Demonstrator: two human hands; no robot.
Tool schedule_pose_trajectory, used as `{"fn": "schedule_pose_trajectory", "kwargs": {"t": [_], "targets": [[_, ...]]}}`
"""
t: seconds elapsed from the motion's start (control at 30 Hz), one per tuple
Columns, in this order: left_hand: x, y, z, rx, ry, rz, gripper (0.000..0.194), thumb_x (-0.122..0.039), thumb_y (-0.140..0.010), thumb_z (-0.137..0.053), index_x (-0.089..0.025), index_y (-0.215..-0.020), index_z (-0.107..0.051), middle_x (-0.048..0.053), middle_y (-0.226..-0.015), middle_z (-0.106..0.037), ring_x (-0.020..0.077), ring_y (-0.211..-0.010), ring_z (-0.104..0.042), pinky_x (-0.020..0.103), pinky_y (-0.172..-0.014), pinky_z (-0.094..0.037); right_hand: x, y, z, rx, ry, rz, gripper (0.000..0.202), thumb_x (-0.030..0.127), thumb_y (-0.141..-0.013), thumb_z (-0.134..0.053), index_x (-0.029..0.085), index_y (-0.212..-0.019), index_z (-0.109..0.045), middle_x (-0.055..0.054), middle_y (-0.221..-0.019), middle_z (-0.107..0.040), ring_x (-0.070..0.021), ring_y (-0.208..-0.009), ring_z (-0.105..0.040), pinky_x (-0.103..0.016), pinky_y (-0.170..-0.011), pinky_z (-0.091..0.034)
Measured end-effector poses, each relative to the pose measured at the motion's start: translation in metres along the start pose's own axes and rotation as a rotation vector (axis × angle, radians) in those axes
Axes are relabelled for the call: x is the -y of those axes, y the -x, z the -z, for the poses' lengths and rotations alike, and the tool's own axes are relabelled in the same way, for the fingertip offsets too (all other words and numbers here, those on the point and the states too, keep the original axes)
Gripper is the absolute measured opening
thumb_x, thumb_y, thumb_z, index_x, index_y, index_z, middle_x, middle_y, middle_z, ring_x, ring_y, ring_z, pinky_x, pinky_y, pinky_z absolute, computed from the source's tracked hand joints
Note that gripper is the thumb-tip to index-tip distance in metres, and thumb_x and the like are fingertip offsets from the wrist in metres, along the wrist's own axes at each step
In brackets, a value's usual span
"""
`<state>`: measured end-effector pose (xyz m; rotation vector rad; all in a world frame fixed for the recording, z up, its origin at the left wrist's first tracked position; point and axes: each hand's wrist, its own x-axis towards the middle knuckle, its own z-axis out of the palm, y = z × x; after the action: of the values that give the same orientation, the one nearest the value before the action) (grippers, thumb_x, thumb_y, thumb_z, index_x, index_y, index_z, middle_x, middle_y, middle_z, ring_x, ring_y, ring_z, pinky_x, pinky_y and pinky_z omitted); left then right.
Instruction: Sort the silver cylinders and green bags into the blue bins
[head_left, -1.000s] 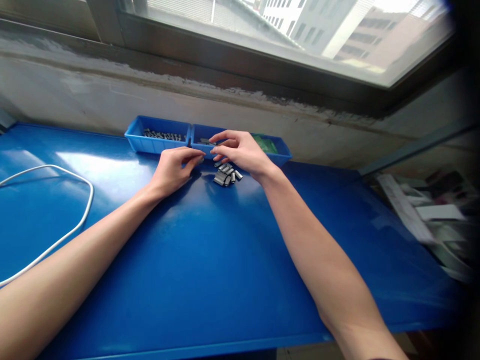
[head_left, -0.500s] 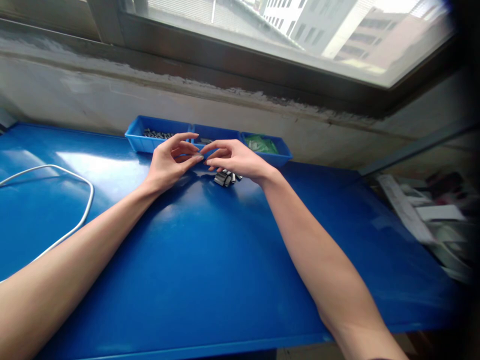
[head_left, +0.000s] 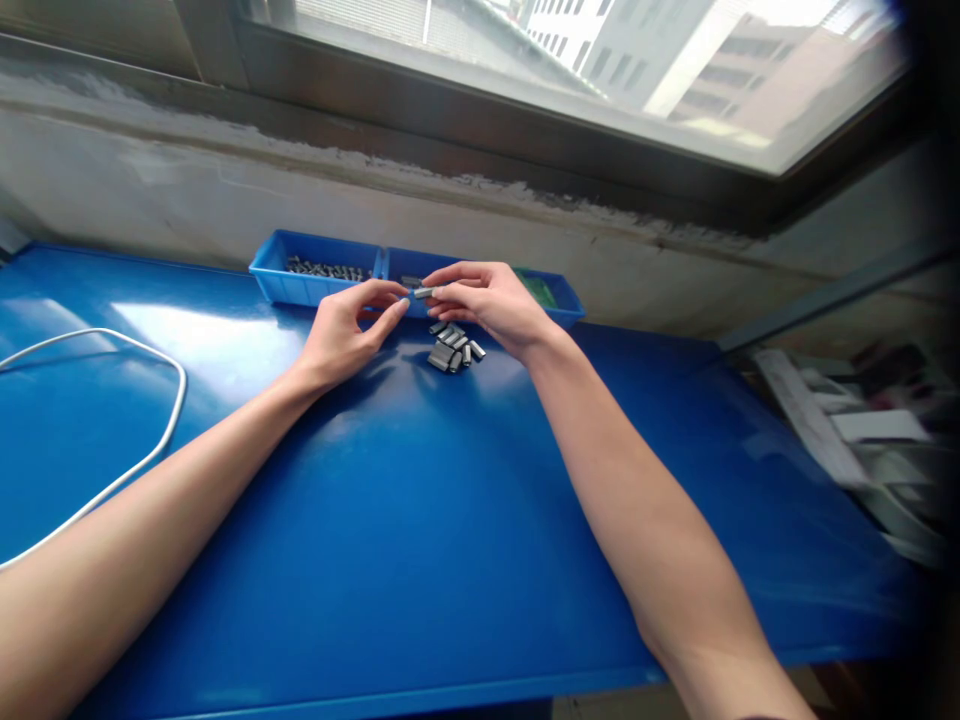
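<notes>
Though small, metal piece [head_left: 424,293] between right fingers [head_left: 456,294]

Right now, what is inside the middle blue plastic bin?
Some grey metal pieces show at left in the bin. The right hand, pinching a grey metal cylinder, covers some of the inside; what lies behind it is hidden.

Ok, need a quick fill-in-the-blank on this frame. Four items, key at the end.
1. The right hand holds a small metal piece between its fingers and its ____.
2. The table under the pile of metal pieces is ____ in colour.
3. The cord at the picture's left is ____ in colour.
4. Green material shows in the bin at the row's ____ end.

Missing words: thumb; blue; white; right.
</notes>
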<state>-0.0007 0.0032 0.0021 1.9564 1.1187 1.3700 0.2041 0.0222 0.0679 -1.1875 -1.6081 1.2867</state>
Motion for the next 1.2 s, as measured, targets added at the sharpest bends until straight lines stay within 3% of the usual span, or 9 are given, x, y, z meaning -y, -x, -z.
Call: {"fn": "schedule_pose_trajectory", "kwargs": {"t": [0.17, 0.27, 0.33, 0.5, 0.7, 0.83, 0.93, 1.03, 1.2], "targets": [[0.000, 0.001, -0.003, 0.303, -0.249, -0.279, 0.042, -0.043, -0.104, -0.051, -0.018, -0.131, -0.071, 0.011, -0.131, -0.073, 0.0272, -0.125, -0.063, 0.041, -0.112, -0.047, -0.005, -0.005, 0.005, -0.167, -0.025, 0.015, 0.021, 0.016, -0.079, -0.069, 0.018, -0.100, -0.072, -0.005, -0.090, -0.078, -0.0131, -0.077, -0.074, -0.026, -0.078, -0.062], [0.001, 0.002, -0.004, 0.475, -0.327, -0.332, 0.046, -0.041, -0.107, -0.043, -0.020, -0.139, -0.067, 0.009, -0.146, -0.064, 0.0299, -0.137, -0.053, 0.048, -0.119, -0.041, -0.007, -0.007, 0.006, -0.190, -0.023, 0.017, 0.029, 0.017, -0.078, -0.069, 0.019, -0.107, -0.070, -0.005, -0.092, -0.078, -0.0137, -0.077, -0.074, -0.026, -0.076, -0.062], [0.002, 0.003, -0.004, 0.516, -0.361, -0.339, 0.046, -0.041, -0.108, -0.039, -0.022, -0.138, -0.068, 0.008, -0.148, -0.063, 0.0305, -0.139, -0.052, 0.050, -0.120, -0.039, -0.007, -0.007, 0.005, -0.181, -0.009, 0.021, 0.030, 0.018, -0.078, -0.069, 0.020, -0.108, -0.070, -0.004, -0.092, -0.078, -0.0141, -0.078, -0.075, -0.026, -0.075, -0.062], [0.004, 0.002, -0.005, 0.426, -0.342, -0.372, 0.041, -0.039, -0.106, -0.044, -0.020, -0.127, -0.074, 0.011, -0.132, -0.072, 0.0265, -0.125, -0.063, 0.041, -0.110, -0.049, -0.003, -0.004, 0.003, -0.143, 0.020, 0.021, 0.024, 0.021, -0.077, -0.071, 0.020, -0.101, -0.071, -0.005, -0.090, -0.077, -0.0154, -0.078, -0.074, -0.027, -0.074, -0.061], [0.010, 0.004, -0.005, 0.297, -0.434, -0.291, 0.040, -0.031, -0.103, -0.044, -0.019, -0.128, -0.073, 0.014, -0.122, -0.070, 0.0274, -0.110, -0.065, 0.042, -0.100, -0.053, -0.001, -0.002, 0.000, -0.123, 0.022, 0.017, 0.022, 0.020, -0.077, -0.069, 0.019, -0.099, -0.071, -0.004, -0.088, -0.077, -0.0143, -0.076, -0.074, -0.024, -0.070, -0.059], [0.007, 0.005, -0.004, 0.301, -0.462, -0.304, 0.041, -0.032, -0.103, -0.044, -0.020, -0.132, -0.071, 0.014, -0.132, -0.065, 0.0285, -0.116, -0.061, 0.044, -0.105, -0.050, -0.001, -0.002, 0.000, -0.111, 0.026, 0.012, 0.022, 0.021, -0.077, -0.069, 0.019, -0.099, -0.072, -0.003, -0.088, -0.077, -0.0139, -0.076, -0.073, -0.023, -0.070, -0.058], [0.006, 0.003, -0.005, 0.375, -0.473, -0.342, 0.043, -0.035, -0.105, -0.042, -0.020, -0.137, -0.068, 0.012, -0.141, -0.065, 0.0303, -0.127, -0.057, 0.049, -0.112, -0.045, -0.001, -0.002, 0.000, -0.106, 0.026, 0.009, 0.022, 0.022, -0.077, -0.069, 0.020, -0.098, -0.072, -0.003, -0.088, -0.077, -0.0138, -0.076, -0.073, -0.023, -0.070, -0.058], [0.008, 0.002, -0.007, 0.397, -0.464, -0.343, 0.044, -0.037, -0.106, -0.040, -0.019, -0.134, -0.070, 0.011, -0.132, -0.072, 0.0295, -0.123, -0.059, 0.047, -0.110, -0.047, -0.001, -0.002, 0.000, -0.101, 0.018, 0.008, 0.021, 0.022, -0.077, -0.069, 0.019, -0.098, -0.072, -0.004, -0.088, -0.077, -0.0139, -0.076, -0.073, -0.024, -0.070, -0.058], [0.010, 0.002, -0.006, 0.316, -0.464, -0.318, 0.044, -0.039, -0.106, -0.041, -0.017, -0.125, -0.074, 0.013, -0.121, -0.075, 0.0282, -0.114, -0.064, 0.044, -0.104, -0.051, -0.001, -0.002, -0.001, -0.095, 0.019, 0.000, 0.021, 0.021, -0.077, -0.069, 0.019, -0.098, -0.072, -0.004, -0.087, -0.077, -0.0140, -0.076, -0.073, -0.024, -0.070, -0.058]]}}
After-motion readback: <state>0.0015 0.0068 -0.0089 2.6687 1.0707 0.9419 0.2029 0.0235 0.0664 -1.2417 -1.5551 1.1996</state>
